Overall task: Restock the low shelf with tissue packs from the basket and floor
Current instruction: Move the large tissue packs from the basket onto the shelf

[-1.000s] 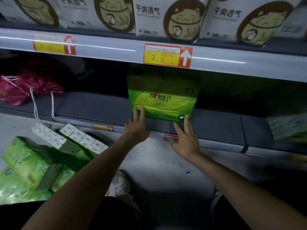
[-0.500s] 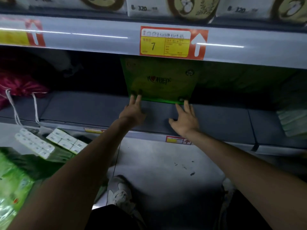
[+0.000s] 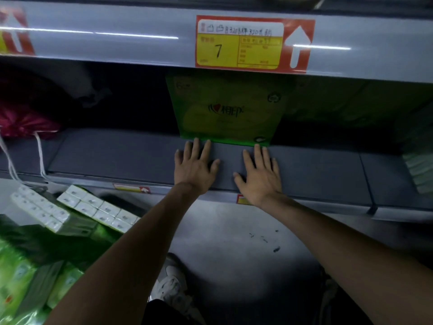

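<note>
A green tissue pack (image 3: 228,111) stands upright deep on the low grey shelf (image 3: 112,156), under the upper shelf's edge. My left hand (image 3: 195,166) lies flat on the shelf with its fingertips touching the pack's bottom edge. My right hand (image 3: 259,173) lies flat beside it, fingertips at the pack's lower right corner. Both hands have spread fingers and hold nothing. More green tissue packs (image 3: 25,275) lie piled on the floor at the lower left, with white-ended packs (image 3: 98,211) on top.
A red drawstring bag (image 3: 23,116) sits at the shelf's left end, its cords hanging over the edge. More green packs (image 3: 358,104) stand in shadow to the right. A red and yellow price tag (image 3: 254,44) hangs on the upper shelf edge. My shoe (image 3: 172,286) rests on the grey floor.
Both hands pushed the green pack from the shelf's front edge back to the rear. The fingers now lie flat at its base. The view moved closer to the shelf.
</note>
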Available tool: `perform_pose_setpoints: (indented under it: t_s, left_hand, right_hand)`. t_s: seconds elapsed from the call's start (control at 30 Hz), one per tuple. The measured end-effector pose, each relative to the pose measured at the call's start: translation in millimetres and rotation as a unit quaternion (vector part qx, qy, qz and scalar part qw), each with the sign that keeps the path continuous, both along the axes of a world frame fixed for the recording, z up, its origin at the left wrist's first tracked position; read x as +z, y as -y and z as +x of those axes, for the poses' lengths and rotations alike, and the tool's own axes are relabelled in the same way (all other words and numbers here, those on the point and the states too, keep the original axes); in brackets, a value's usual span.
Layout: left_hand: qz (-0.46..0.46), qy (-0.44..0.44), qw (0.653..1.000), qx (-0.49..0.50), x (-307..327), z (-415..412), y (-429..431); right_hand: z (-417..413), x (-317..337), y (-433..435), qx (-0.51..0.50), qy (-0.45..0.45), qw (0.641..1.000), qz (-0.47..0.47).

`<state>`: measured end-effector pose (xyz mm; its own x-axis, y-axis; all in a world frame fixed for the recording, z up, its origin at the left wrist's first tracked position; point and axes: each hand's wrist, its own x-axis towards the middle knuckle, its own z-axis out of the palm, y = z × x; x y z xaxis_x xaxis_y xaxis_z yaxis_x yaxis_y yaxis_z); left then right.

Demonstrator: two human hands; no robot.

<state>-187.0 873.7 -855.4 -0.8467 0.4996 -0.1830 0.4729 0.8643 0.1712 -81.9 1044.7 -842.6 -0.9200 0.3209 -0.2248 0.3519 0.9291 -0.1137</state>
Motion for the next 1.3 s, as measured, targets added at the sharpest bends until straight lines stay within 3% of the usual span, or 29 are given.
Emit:
perform_pose_setpoints:
  t_s: [0.33,0.53,0.83,1.03,1.2,1.3]
  left_hand:
    - [-0.015,0.004,0.999,0.03,-6.9,-7.3,-8.9]
    - [-0.042,0.055,0.998,0.006,12.9,-8.4,-9.2]
    - [-0.037,0.066,0.997,-0.014,22.7,55.8,19.7]
    - [-0.125,0.065,0.99,-0.029,41.2,131.1,35.6]
    - [-0.104,0.171,0.979,-0.024,78.5,155.5,39.1]
    - [-0.098,0.161,0.982,-0.031,107.7,169.9,30.5]
  right_hand:
    - [-18.2,-19.8,-4.1,-0.032,-0.025,0.999,0.004]
    - [-8.6,1.9,-9.1,0.005,0.039,0.999,-0.013]
    - [35.9,30.0,8.4,-0.006,0.1,0.992,-0.076]
    - [98.0,45.3,15.9,0.064,0.102,0.993,0.013]
    - [147.4,76.6,-5.9,0.085,0.095,0.991,0.03]
    - [177.3,105.6,-28.0,0.072,0.077,0.994,0.01]
